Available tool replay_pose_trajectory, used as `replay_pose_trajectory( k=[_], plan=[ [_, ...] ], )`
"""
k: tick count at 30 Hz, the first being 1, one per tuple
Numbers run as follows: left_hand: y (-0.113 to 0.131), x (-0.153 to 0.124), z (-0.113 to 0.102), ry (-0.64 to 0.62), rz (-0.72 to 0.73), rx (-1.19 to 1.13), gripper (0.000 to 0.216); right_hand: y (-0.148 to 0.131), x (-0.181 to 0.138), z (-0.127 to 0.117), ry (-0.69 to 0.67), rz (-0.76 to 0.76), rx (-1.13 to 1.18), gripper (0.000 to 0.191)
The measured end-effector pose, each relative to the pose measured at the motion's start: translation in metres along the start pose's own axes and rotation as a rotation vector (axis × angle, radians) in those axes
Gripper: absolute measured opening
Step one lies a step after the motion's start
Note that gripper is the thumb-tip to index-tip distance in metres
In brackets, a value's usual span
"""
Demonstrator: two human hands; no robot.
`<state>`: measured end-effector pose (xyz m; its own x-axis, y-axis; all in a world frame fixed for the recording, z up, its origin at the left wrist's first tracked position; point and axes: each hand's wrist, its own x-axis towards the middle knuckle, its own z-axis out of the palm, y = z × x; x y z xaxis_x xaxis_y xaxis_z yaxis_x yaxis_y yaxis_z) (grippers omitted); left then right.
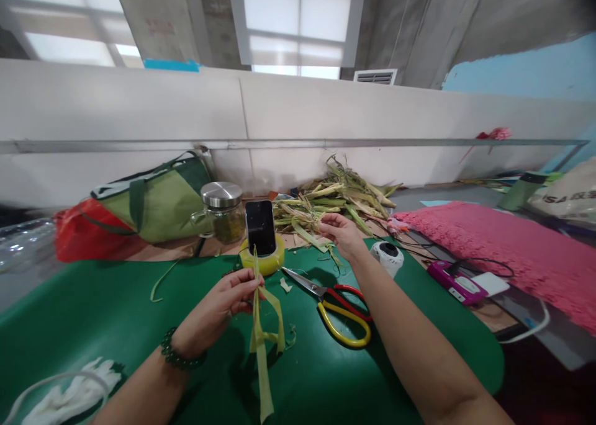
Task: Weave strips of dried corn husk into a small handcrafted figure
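Note:
My left hand [239,291], wearing a dark green bead bracelet [179,352], pinches several pale green leaf strips [263,369] that hang down over the green mat. Farther out, my right hand [343,234] is at the front edge of a heap of dried leaves and stalks [338,195]. Its thumb and forefinger are closed on a thin leaf strip [307,234] there. Below the right hand lies a pair of scissors [333,301] with one red and one yellow handle, blades slightly apart. A small leaf scrap [285,285] rests beside the blades.
A phone [261,228] leans upright by a yellow tape roll [265,265]. Behind stand a glass jar [226,217] and a green bag [167,205]. To the right are a white roll [388,257], a purple power strip [456,282] and pink cloth [503,251]. White gloves [77,394] lie front left.

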<state>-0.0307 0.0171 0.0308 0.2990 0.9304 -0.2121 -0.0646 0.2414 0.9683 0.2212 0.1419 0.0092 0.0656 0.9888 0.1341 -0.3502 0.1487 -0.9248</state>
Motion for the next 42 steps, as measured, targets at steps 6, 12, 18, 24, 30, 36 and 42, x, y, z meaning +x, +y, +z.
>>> replay_pose_trajectory(
  k=[6,12,18,24,30,36,42],
  plan=[
    [0.001,0.000,0.001,-0.002,0.000,0.004,0.029,0.004,0.003,-0.003,0.030,-0.035,-0.127,0.038],
    [0.002,-0.001,0.001,0.004,0.018,0.013,0.027,0.006,0.008,-0.018,0.075,-0.107,-0.719,0.015],
    [0.002,-0.002,0.002,0.000,0.019,0.014,0.027,0.001,0.010,-0.036,0.063,-0.013,-1.005,0.011],
    [0.003,-0.002,0.001,-0.012,0.029,0.030,0.029,-0.004,0.008,-0.047,0.078,0.101,-1.288,0.018],
    [0.004,-0.002,0.003,0.009,0.027,0.016,0.027,-0.022,-0.002,-0.034,0.120,-0.070,-1.368,0.006],
    [-0.002,0.004,0.006,0.069,0.075,0.003,0.028,-0.017,-0.047,0.031,-0.250,-0.273,-0.661,0.027],
    [-0.005,0.007,0.001,0.158,0.169,0.009,0.031,0.010,-0.095,0.079,-0.702,0.042,-0.439,0.024]
  ],
)
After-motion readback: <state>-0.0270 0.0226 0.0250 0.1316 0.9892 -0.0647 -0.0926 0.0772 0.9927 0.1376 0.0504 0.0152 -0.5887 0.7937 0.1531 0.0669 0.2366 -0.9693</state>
